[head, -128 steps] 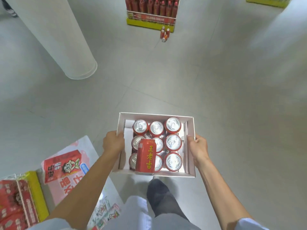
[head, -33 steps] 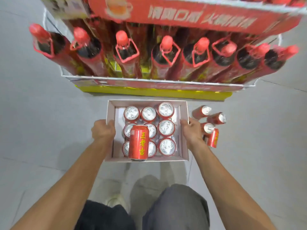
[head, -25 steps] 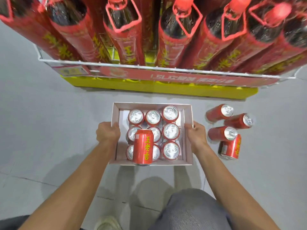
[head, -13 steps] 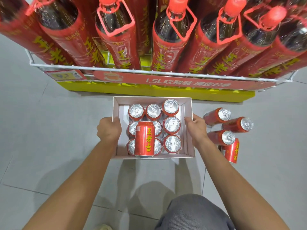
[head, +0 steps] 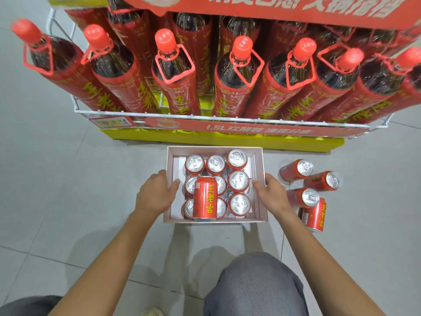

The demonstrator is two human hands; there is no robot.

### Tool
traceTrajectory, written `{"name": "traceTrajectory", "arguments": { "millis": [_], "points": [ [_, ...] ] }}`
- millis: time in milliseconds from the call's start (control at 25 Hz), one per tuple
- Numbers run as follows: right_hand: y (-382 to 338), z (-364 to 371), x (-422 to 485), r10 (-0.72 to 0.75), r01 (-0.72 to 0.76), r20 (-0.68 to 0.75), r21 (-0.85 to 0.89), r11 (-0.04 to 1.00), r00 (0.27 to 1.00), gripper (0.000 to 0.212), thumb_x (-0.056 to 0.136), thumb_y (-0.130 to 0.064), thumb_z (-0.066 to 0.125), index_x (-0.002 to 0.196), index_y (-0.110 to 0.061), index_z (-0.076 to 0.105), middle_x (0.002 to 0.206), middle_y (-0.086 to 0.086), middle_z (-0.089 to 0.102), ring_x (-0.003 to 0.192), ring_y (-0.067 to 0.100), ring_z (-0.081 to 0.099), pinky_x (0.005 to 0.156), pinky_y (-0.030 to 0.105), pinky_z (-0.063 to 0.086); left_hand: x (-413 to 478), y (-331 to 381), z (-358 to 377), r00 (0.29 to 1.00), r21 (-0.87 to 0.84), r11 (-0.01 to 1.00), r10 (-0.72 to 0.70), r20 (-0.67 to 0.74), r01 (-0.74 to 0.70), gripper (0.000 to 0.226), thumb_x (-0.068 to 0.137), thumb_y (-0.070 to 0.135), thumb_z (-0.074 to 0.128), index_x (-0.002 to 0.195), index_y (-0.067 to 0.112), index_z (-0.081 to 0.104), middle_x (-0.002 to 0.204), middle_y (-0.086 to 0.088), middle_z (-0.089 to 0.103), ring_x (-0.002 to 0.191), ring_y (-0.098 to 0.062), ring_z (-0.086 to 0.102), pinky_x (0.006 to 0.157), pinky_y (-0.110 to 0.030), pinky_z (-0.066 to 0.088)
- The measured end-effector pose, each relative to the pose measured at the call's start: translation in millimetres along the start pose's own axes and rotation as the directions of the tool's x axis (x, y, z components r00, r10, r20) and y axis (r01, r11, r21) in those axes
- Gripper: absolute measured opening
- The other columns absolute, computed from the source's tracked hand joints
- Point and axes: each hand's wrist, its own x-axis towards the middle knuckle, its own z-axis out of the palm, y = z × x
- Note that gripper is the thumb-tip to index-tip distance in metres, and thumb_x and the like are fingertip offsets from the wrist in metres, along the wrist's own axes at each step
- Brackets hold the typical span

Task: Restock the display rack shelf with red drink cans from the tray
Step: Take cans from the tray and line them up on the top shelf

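The grey tiled floor (head: 57, 190) is carrying the tray (head: 258, 153) at frame centre, four loose cans (head: 305, 198) lying right of it, the yellow rack base (head: 218, 141) sitting just above.

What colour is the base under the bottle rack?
Yellow; the base shows as a strip below the red banner in the head view.

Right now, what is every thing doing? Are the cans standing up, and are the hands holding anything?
tray: on the floor, nearly full of cans.
top can: lying on its side across the upright cans.
upright cans: standing, unopened.
loose cans: on the floor right of the tray.
bottles: capped, on the rack.
left hand: open, at the tray's left wall.
right hand: open, at its right wall.
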Motion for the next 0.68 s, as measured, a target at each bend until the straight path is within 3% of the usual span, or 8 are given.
{"name": "traceTrajectory", "arguments": {
  "millis": [120,200,280,480,680],
  "points": [
    [-0.4,-16.0,-26.1,-0.173,0.165,-0.016,-0.223,0.961,0.985,0.045,0.104,-0.024,0.06,0.146,-0.009,0.056,0.139,0.016,0.068,0.126,0.037,0.064,0.1,0.042,0.05,-31.9,14.5,-20.8,0.949,0.328,0.916,0.287,-0.132,-0.231,0.044,0.095,0.042,0.061,0.122,0.007,0.06,0.112,-0.014,0.066,0.106,-0.035,0.064,0.081,-0.044,0.054],
    [-2.9,-24.9,-40.4,-0.25,0.229,-0.014,-0.357,0.906,0.968,0.052,0.103,-0.028,0.061,0.149,-0.008,0.051,0.143,0.017,0.063,0.13,0.039,0.061,0.099,0.048,0.053,-50.0,26.9,-24.6,0.888,0.42,0.832,0.445,-0.118,-0.361,0.049,0.09,0.043,0.067,0.123,0.007,0.063,0.111,-0.013,0.068,0.106,-0.034,0.065,0.084,-0.043,0.055],
    [-10.1,-29.5,-48.7,-0.31,0.278,0.004,-0.455,0.846,0.951,0.055,0.101,-0.033,0.062,0.149,-0.008,0.05,0.141,0.017,0.062,0.127,0.04,0.062,0.092,0.05,0.057,-60.4,38.9,-21.0,0.857,0.458,0.783,0.509,-0.083,-0.421,0.053,0.089,0.047,0.067,0.124,0.007,0.066,0.113,-0.013,0.069,0.107,-0.033,0.066,0.087,-0.045,0.056],
    [-26.5,-13.3,-49.7,-0.389,0.374,0.088,-0.529,0.762,0.917,0.058,0.099,-0.041,0.062,0.147,-0.011,0.049,0.139,0.013,0.062,0.128,0.037,0.059,0.091,0.047,0.056,-59.9,62.2,2.9,0.938,0.424,0.844,0.346,0.037,-0.328,0.066,0.097,0.064,0.043,0.134,0.011,0.053,0.123,-0.009,0.066,0.113,-0.029,0.064,0.091,-0.042,0.052],
    [-23.8,18.5,-26.3,-0.32,0.318,0.081,-0.485,0.815,0.944,0.059,0.096,-0.046,0.067,0.14,-0.011,0.051,0.125,0.014,0.065,0.113,0.038,0.065,0.082,0.043,0.054,-39.2,73.4,28.7,0.986,0.106,0.98,0.17,-0.004,-0.168,0.066,0.09,0.061,0.06,0.126,0.006,0.05,0.119,-0.016,0.065,0.107,-0.037,0.067,0.084,-0.045,0.053]
  ]
}}
